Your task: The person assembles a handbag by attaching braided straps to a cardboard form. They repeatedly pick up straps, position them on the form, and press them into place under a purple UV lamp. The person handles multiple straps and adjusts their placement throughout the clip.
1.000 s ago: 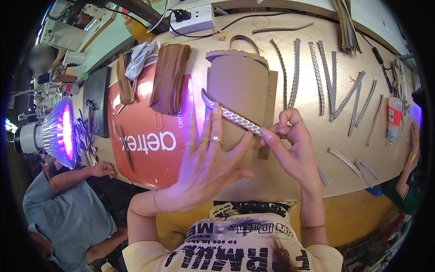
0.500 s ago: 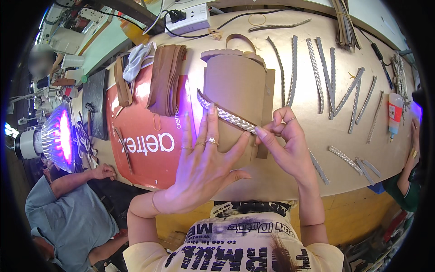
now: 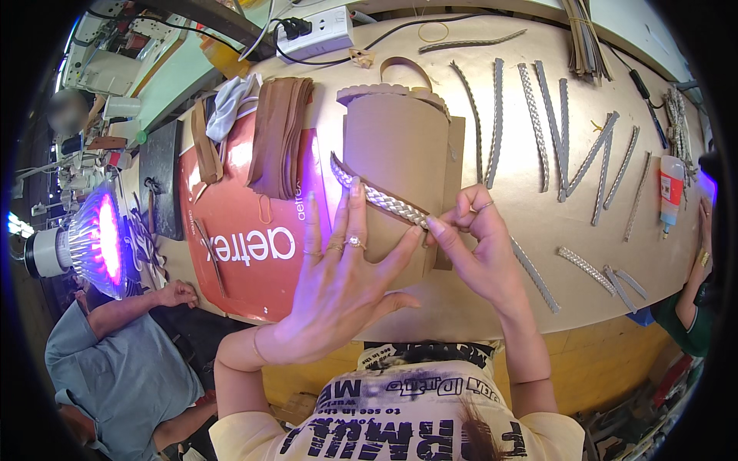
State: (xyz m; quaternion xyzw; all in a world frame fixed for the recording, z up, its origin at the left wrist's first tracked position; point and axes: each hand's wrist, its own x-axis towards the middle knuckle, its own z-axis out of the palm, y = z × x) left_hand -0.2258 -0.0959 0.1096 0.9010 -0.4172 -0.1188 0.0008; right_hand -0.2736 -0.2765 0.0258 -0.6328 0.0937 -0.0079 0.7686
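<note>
Braided strip [image 3: 393, 204], silvery with a dark brown edge, was laid aslant across a curved tan form [image 3: 396, 138], its upper end to the left and its lower end to the right. At the far left, a lit lamp [image 3: 100, 244] with a violet-pink glow was seen near the table's edge, and below it a co-worker's hand [image 3: 178, 293] was rested on the edge. Beside these, a dark slab [image 3: 160, 180] was placed against a red sheet [image 3: 231, 284], on which a white cloth [image 3: 228, 111] and a stack of brown strips [image 3: 278, 138] were partly laid. Farther back, a white power strip [image 3: 317, 34] was set with a black plug in it.

The left hand [image 3: 338, 280] was spread wide, palm down, its thumb held out; nothing was gripped by it, but the strip was touched by two of its fingertips, one near the middle and one near the lower end. By the right hand [image 3: 478, 244], the strip's lower end was pinched between thumb and forefinger, the other fingers being curled.

To the right, several grey braided lengths [image 3: 496, 123] were spread over the tan tabletop [image 3: 469, 307], with a short pale braid [image 3: 586, 269] nearer the front. Beyond them a bottle [image 3: 670, 196] with a red label was laid, and at the right edge another person's hand [image 3: 703, 253] was partly seen.
</note>
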